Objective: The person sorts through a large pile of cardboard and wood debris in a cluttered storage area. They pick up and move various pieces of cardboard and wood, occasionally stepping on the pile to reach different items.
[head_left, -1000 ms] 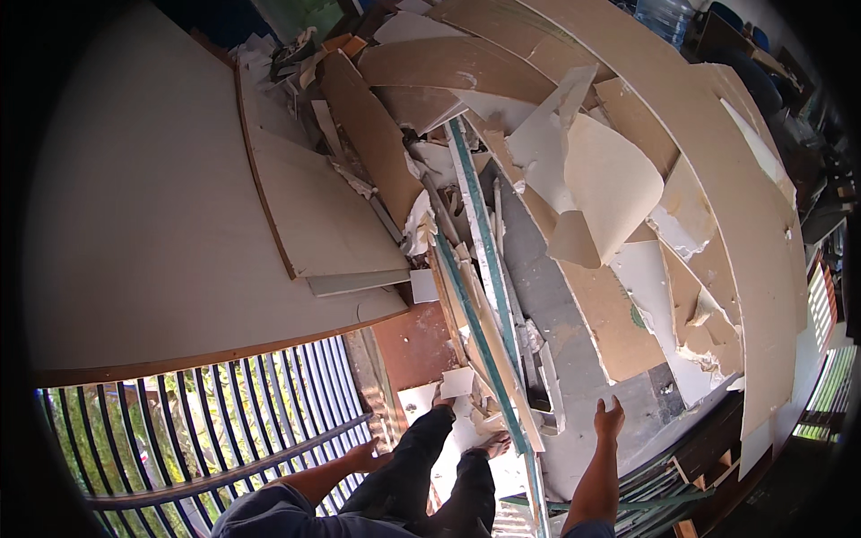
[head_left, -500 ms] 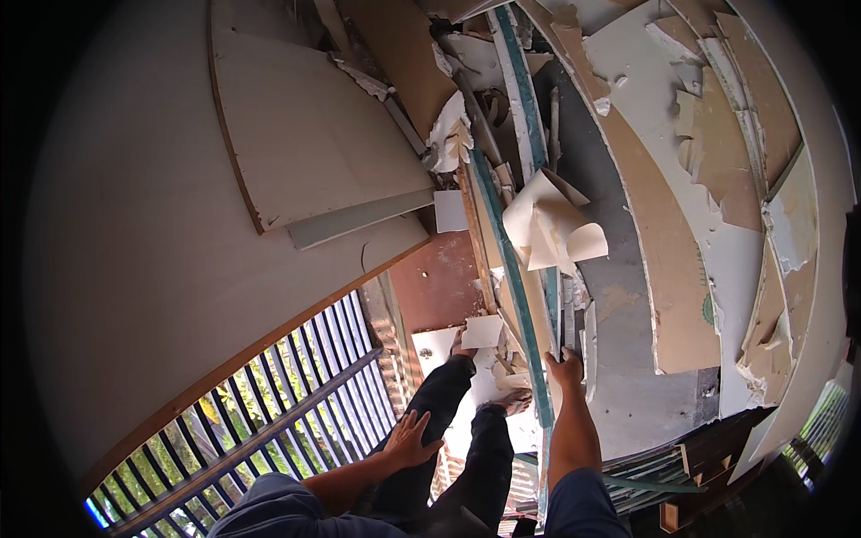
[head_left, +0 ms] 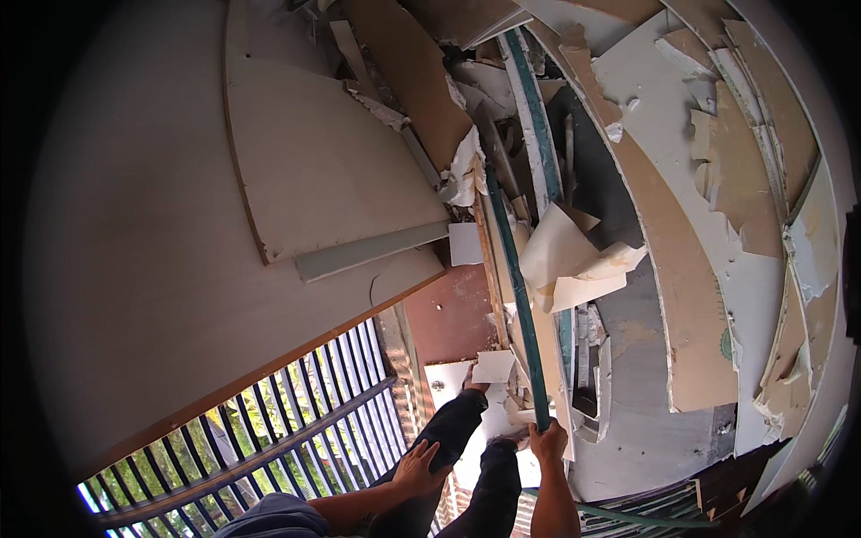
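Observation:
My right hand [head_left: 549,442] is closed around the near end of a long, narrow green batten [head_left: 522,316]. The batten runs away from me, its far end reaching the torn white board scraps. My left hand [head_left: 420,468] rests on my left thigh with its fingers apart, holding nothing. Beside the batten lies a curled, torn sheet of cream paper facing [head_left: 574,260]. A small white square board piece [head_left: 494,367] is by my left foot. Another green-and-white strip [head_left: 535,117] lies farther off in the debris.
Large plain panels [head_left: 336,152] lean at the left above a slatted railing [head_left: 296,412]. Broken plasterboard sheets [head_left: 691,296] with ragged edges stack up on the right. A grey panel [head_left: 628,359] lies between. Under my feet is a white board, with a reddish-brown surface [head_left: 451,309] beyond.
My right hand has come nearer and slightly left, from beside the batten onto its near end. The curled paper facing has shifted and opened out. My left hand stays on my thigh.

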`<state>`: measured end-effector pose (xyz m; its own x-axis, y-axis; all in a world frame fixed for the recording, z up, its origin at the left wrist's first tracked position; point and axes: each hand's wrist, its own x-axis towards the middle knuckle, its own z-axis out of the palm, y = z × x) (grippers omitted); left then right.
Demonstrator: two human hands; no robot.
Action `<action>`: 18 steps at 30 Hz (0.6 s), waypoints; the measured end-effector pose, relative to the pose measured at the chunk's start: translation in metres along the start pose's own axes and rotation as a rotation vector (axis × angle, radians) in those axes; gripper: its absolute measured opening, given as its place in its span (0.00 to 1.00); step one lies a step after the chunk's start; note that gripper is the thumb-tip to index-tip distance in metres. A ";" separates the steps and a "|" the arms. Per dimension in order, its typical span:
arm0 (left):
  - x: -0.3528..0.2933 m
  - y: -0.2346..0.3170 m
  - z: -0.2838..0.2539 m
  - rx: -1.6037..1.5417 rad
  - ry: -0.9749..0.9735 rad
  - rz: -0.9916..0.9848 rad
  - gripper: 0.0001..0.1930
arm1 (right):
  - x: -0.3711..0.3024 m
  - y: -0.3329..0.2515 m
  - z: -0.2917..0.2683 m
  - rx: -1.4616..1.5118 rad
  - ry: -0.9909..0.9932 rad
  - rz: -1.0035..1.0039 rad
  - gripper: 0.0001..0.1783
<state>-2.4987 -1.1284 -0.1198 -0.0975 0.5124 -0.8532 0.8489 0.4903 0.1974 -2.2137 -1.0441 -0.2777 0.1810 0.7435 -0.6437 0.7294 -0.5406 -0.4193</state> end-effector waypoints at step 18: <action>0.040 0.021 0.039 0.262 -0.076 0.064 0.45 | -0.145 0.246 -0.128 -0.118 0.274 0.135 0.23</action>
<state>-2.4644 -1.1250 -0.1681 -0.0086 0.4775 -0.8786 0.9584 0.2547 0.1290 -1.9759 -1.2352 -0.2056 0.4405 0.7548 -0.4860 0.7549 -0.6044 -0.2545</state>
